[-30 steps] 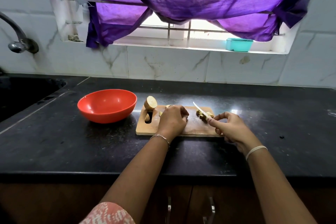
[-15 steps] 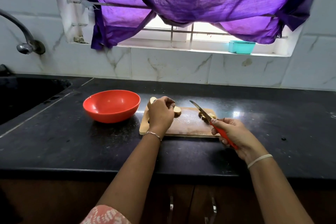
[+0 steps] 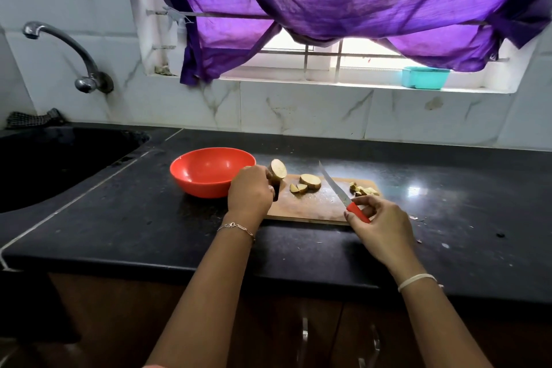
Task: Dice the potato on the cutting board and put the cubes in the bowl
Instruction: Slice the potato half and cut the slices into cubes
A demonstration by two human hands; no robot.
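Observation:
A wooden cutting board (image 3: 316, 207) lies on the black counter. My left hand (image 3: 250, 191) grips the large potato piece (image 3: 278, 172) at the board's left end, cut face turned right. A round slice (image 3: 310, 181) and two small wedges (image 3: 298, 188) lie mid-board. Several diced cubes (image 3: 363, 190) sit at the right end. My right hand (image 3: 380, 221) holds a red-handled knife (image 3: 343, 193), blade raised and pointing away over the board. The red bowl (image 3: 209, 172) stands left of the board; I see nothing inside it.
A dark sink (image 3: 53, 158) with a curved tap (image 3: 68, 54) lies at the left, a checked cloth (image 3: 33, 118) behind it. A teal container (image 3: 425, 77) sits on the windowsill under a purple curtain (image 3: 343, 3). Small scraps dot the counter (image 3: 448, 203) to the right.
My left hand moved from the board's middle to its left end and took hold of the large potato piece. My right hand drew back from the cubes with the knife raised.

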